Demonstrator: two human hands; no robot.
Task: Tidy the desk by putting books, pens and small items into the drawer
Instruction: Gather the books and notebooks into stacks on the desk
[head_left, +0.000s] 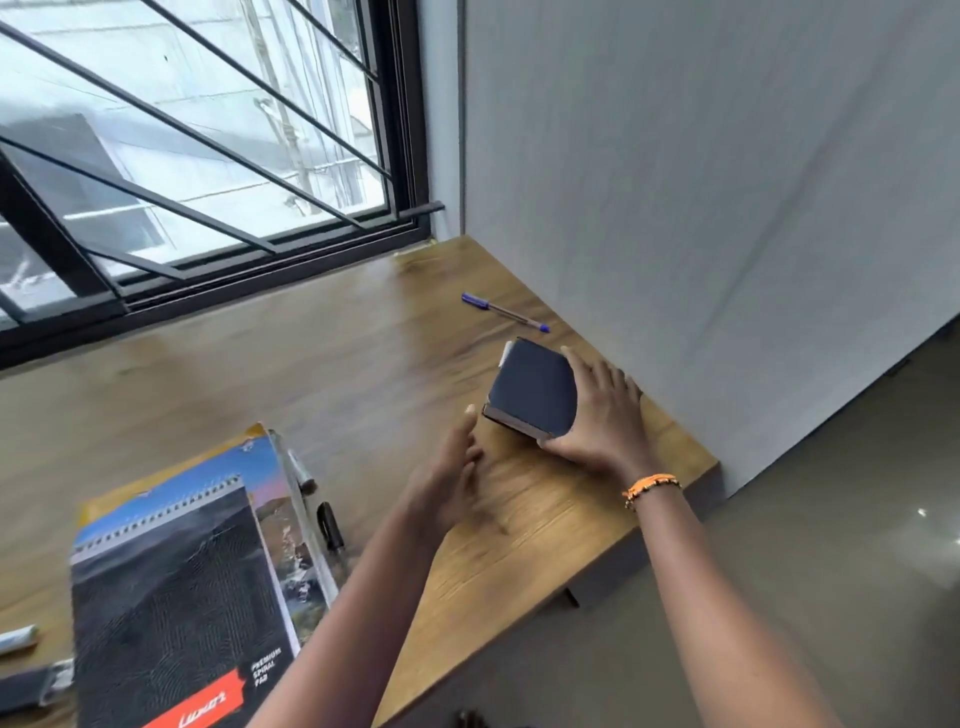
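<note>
Hands both over wooden surface (363, 364), at its right end by the grey wall (727, 182). Right hand (597, 415) grips the small dark-blue book (535, 387): thumb hooked under its near corner, fingers spread along its right edge. Book is tilted, left side lifted, whether its right edge touches the surface cannot tell. Orange beaded bracelet (652, 488) on the right wrist. Left hand (452, 478) at 8 o'clock of the book, just beside it, fingers straight and loosely together, holding nothing, motion-blurred, fingertips near the book's near-left corner, contact unclear.

Blue pen (505, 312) lies flat at 12 o'clock of the book, near the wall, apart from the book. Spiral pad (176, 613) with dark cover and red label lies at 8 o'clock, on top of a bigger picture-cover book (275, 488). Black marker (331, 525) and a grey pen-like item (301, 470) lie along that book's right edge, touching or nearly so. At the far left edge: a light tube-shaped item (18, 639) and a dark object (26, 688), both cut off. Window with black bars (182, 156) at 11 o'clock. Drawer not in view.
</note>
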